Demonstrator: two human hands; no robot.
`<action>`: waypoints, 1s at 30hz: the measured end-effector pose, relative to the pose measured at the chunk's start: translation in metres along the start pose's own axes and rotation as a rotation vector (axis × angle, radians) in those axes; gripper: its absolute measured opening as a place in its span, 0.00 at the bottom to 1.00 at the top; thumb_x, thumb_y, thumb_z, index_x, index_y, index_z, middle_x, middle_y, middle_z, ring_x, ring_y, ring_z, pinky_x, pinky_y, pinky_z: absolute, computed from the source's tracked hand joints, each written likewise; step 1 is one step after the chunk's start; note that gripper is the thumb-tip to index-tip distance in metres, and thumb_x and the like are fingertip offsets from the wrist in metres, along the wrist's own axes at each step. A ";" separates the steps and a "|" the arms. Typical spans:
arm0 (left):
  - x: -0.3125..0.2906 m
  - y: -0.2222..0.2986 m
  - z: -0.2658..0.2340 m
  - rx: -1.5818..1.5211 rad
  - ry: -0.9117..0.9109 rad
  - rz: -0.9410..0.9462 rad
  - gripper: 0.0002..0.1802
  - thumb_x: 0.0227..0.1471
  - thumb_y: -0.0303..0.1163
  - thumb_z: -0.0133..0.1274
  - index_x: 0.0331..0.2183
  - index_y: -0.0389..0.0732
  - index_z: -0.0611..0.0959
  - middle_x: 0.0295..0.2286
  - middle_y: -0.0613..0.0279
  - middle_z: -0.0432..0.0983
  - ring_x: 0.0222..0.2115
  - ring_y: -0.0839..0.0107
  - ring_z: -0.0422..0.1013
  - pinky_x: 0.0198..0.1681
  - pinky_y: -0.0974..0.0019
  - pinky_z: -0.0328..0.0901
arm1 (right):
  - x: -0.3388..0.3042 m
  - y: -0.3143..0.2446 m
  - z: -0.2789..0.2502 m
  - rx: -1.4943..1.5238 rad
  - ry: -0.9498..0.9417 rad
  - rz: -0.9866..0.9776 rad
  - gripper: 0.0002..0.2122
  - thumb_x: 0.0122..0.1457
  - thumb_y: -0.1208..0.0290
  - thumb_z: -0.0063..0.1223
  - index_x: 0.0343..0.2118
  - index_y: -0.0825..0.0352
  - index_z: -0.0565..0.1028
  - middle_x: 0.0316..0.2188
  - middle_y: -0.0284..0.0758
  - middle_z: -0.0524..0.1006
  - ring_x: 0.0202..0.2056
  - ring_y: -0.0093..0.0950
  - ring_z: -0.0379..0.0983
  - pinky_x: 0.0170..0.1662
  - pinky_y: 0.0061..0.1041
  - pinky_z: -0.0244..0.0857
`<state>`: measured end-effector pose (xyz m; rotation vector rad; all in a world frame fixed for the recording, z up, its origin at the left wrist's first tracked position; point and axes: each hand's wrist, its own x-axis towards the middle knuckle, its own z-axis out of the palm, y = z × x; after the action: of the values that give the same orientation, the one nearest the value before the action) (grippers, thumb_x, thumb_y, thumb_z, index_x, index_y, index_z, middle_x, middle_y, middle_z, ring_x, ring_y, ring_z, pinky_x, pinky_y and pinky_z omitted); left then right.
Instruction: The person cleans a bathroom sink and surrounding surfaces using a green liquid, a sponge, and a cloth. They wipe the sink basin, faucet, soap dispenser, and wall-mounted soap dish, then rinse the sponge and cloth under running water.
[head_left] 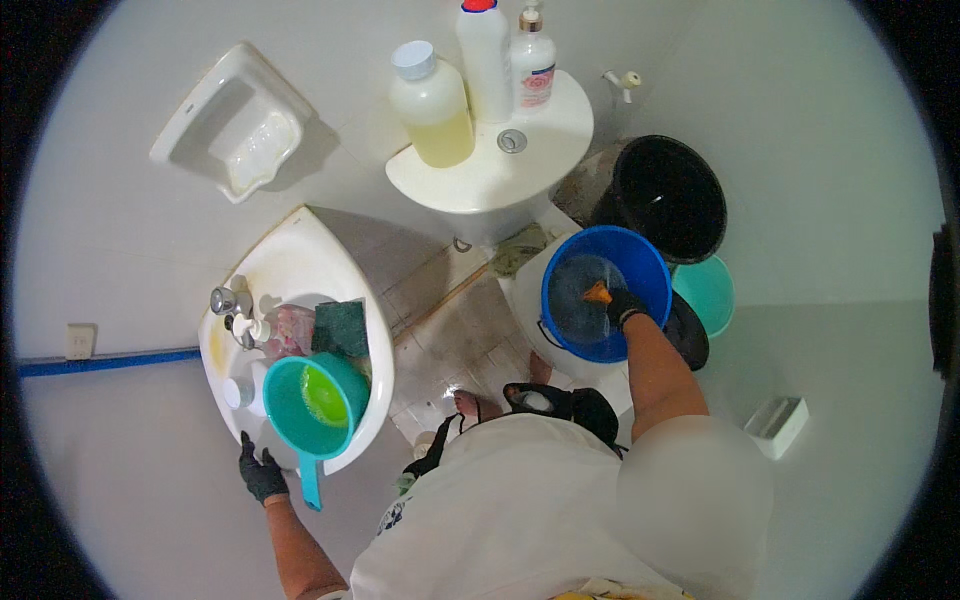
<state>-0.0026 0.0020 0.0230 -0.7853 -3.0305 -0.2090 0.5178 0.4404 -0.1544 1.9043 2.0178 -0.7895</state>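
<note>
Right hand [626,306], dark-gloved, is gripping an orange item [597,292] (exact kind unclear) within the blue bucket [652,272], at the cloudy liquid [580,325]. Left hand [262,475], likewise gloved, is spreading open, apparently empty, beside the sink [312,255]; contact uncertain. Handling advice: dipping should be going gently, wrist staying below the rim, drips falling inside, grip holding firm against slipperiness.
</note>
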 end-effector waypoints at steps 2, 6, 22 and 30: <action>-0.003 -0.030 -0.008 -0.143 0.061 -0.065 0.32 0.45 0.16 0.49 0.54 0.42 0.68 0.46 0.52 0.68 0.48 0.60 0.65 0.50 0.60 0.60 | 0.003 -0.016 -0.010 0.024 0.074 -0.124 0.14 0.51 0.61 0.49 0.37 0.62 0.77 0.41 0.42 0.75 0.45 0.39 0.70 0.48 0.37 0.62; -0.041 -0.057 -0.021 -0.662 0.193 -0.376 0.33 0.47 0.13 0.42 0.56 0.44 0.65 0.49 0.58 0.66 0.47 0.66 0.63 0.50 0.64 0.60 | 0.003 -0.069 -0.054 -0.158 0.102 -0.468 0.13 0.50 0.61 0.49 0.34 0.62 0.78 0.41 0.42 0.74 0.45 0.38 0.69 0.49 0.38 0.61; -0.157 -0.007 -0.046 0.198 -0.125 -0.853 0.27 0.49 0.25 0.50 0.53 0.39 0.67 0.38 0.52 0.71 0.36 0.66 0.69 0.41 0.64 0.64 | 0.215 -0.199 0.175 0.212 -0.294 0.022 0.26 0.40 0.57 0.64 0.43 0.64 0.74 0.41 0.42 0.75 0.40 0.41 0.73 0.44 0.36 0.67; -0.316 -0.183 -0.014 0.169 -0.166 -0.511 0.23 0.49 0.29 0.53 0.49 0.40 0.73 0.22 0.63 0.74 0.18 0.76 0.57 0.20 0.66 0.56 | 0.237 -0.194 0.198 0.524 -0.106 0.169 0.24 0.43 0.61 0.60 0.46 0.65 0.72 0.44 0.43 0.73 0.43 0.40 0.70 0.47 0.34 0.64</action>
<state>0.1848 -0.3107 0.0022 -0.0067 -3.2859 0.1214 0.2665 0.5322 -0.4029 2.1995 1.6676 -1.4457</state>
